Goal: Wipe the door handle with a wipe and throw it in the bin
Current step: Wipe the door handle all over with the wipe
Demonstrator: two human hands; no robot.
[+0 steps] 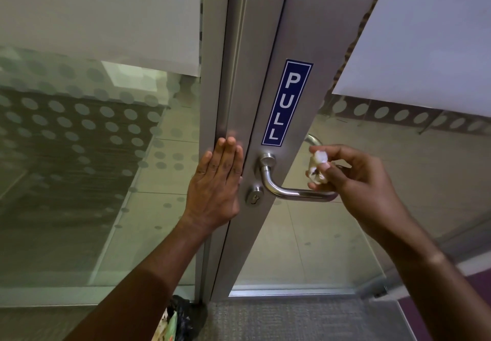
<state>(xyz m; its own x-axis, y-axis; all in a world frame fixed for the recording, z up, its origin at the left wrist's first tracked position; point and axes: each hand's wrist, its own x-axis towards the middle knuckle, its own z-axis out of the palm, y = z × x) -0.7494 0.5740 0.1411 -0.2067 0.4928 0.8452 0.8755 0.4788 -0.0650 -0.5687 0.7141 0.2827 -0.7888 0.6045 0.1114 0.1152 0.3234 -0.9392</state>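
Note:
A steel lever door handle sticks out of the grey metal door stile, under a blue PULL sticker. My right hand pinches a small crumpled white wipe just above the free end of the handle, close to it. My left hand lies flat with fingers together against the door frame, left of the handle. At the bottom edge, a black bin bag with rubbish shows by the foot of the frame.
Frosted, dotted glass panels flank the door on both sides. A keyhole cylinder sits below the handle's base. Grey carpet lies at the door's foot, with a purple strip of floor at the right.

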